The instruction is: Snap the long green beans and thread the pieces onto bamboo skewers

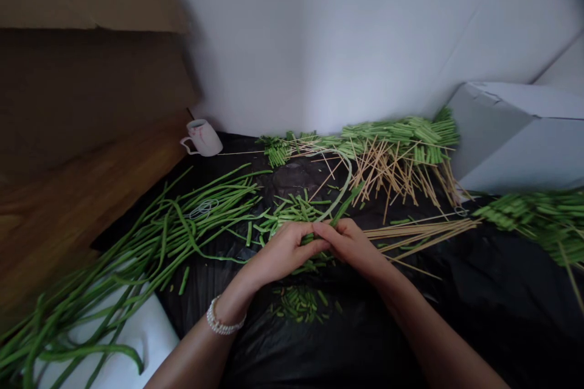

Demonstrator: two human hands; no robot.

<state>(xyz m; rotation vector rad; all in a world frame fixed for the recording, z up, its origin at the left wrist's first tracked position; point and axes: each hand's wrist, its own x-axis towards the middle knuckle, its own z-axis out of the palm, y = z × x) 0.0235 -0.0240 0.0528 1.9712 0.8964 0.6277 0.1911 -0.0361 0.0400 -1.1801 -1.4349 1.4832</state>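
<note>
My left hand [288, 248] and my right hand [350, 244] meet in the middle, fingers closed and thumbs close together. Between them is a green long bean [345, 205], its end sticking up past my right fingers. A paler long bean [350, 173] arcs up and away from the same spot; whether one hand grips it too, I cannot tell. Cut bean pieces [296, 209] lie in a heap just beyond and under my hands. Nearer to me is a small pile of short bean bits [303, 305]. Loose wooden skewers [422, 231] lie right of my right hand.
Whole long beans [168, 225] spread over the left side and a white surface [157, 322]. Skewered beans [401, 130] are stacked at the back, more [538, 216] at right. A mug [204, 138] stands back left, a white box [515, 134] at right. Black plastic sheeting [365, 340] lies beneath.
</note>
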